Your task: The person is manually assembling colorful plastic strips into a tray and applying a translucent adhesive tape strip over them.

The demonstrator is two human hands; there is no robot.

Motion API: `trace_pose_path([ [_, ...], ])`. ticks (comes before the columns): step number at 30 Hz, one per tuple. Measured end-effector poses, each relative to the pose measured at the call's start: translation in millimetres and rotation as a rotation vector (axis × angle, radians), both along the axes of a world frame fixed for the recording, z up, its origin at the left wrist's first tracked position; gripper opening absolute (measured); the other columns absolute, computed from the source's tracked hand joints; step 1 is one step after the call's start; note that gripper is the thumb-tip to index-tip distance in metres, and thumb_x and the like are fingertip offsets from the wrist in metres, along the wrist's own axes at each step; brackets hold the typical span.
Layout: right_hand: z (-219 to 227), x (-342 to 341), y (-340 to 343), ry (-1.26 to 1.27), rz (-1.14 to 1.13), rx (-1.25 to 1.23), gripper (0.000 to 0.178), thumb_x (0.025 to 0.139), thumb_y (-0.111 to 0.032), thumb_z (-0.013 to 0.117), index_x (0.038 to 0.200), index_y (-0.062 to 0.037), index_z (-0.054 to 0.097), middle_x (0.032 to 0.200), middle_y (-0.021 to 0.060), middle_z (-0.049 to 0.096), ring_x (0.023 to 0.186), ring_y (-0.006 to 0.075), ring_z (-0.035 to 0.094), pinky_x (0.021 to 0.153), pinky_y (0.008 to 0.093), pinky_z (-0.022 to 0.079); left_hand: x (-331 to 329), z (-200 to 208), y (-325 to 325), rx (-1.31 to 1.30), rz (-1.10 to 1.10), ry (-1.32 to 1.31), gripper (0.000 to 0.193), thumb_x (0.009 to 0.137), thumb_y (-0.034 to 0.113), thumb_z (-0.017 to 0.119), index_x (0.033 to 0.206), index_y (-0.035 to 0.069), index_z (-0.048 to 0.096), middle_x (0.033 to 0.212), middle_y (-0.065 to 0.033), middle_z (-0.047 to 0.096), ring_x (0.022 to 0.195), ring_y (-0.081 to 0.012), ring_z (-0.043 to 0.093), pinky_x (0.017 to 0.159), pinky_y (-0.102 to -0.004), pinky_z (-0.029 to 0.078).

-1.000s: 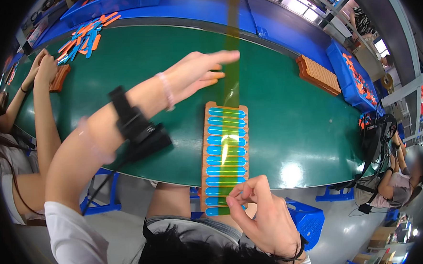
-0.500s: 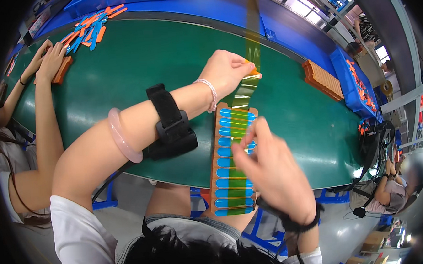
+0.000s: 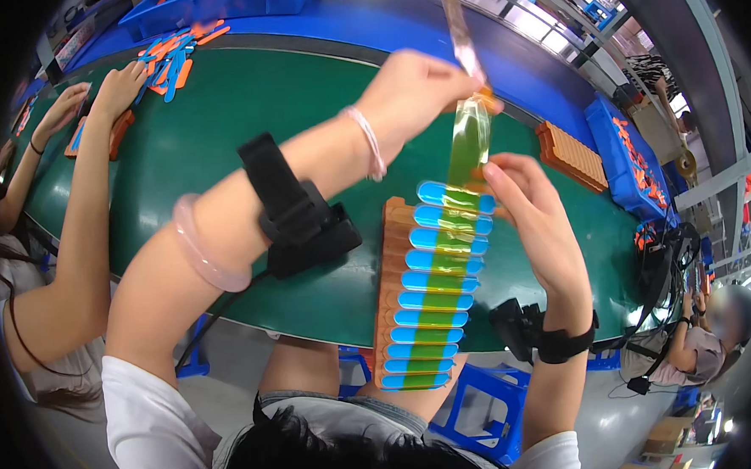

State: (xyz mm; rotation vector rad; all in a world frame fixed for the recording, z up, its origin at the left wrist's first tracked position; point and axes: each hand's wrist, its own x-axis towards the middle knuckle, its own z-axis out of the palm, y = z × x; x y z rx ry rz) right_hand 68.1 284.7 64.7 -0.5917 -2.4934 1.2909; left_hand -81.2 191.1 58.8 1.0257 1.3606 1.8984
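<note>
A band of translucent yellow-green tape (image 3: 468, 140) runs down across a row of blue rounded strips (image 3: 433, 280) stuck to it. Beneath them lies a brown slotted block (image 3: 387, 259). The upper strips are raised off the block and shifted right; the lowest ones are still over it. My left hand (image 3: 419, 96) is closed on the tape above the row, with amber-orange showing at its fingertips. My right hand (image 3: 534, 205) pinches the tape's right edge beside the top strip, its other fingers curled.
On the green table (image 3: 300, 94) lie a second slotted block (image 3: 571, 152) at right and a pile of orange and blue strips (image 3: 167, 63) at far left. A blue bin (image 3: 631, 162) holds orange strips. A co-worker's hands (image 3: 113, 95) work at another block on the left.
The blue strips have come up off the block at the far end with the tape. My left hand has moved up and right; my right hand has moved from over the strips to the tape's right edge.
</note>
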Motion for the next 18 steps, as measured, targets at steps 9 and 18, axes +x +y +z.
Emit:
trace_pose_path([
  [9, 25.5, 74.0, 0.1, 0.469, 0.299, -1.153, 0.043, 0.088, -0.019, 0.037, 0.124, 0.0033, 0.026, 0.102, 0.0144, 0.054, 0.088, 0.0162, 0.054, 0.074, 0.0275, 0.042, -2.8, 24.3, 6.5, -0.174, 0.032, 0.692, 0.031, 0.084, 0.026, 0.044, 0.100, 0.001, 0.052, 0.090, -0.0102, 0.060, 0.089, -0.0175, 0.054, 0.076, -0.0306, 0.042],
  [18, -32.4, 116.5, -4.6, 0.289, -0.037, -1.007, 0.050, 0.085, -0.008, 0.042, 0.129, -0.0024, 0.018, 0.095, 0.0094, 0.054, 0.082, 0.0105, 0.051, 0.071, 0.0233, 0.041, 80.5, -42.0, -53.4, -0.242, -0.331, 1.862, 0.047, 0.067, 0.013, 0.054, 0.112, 0.014, 0.043, 0.120, -0.0034, 0.041, 0.117, -0.0213, 0.033, 0.088, -0.0450, 0.033],
])
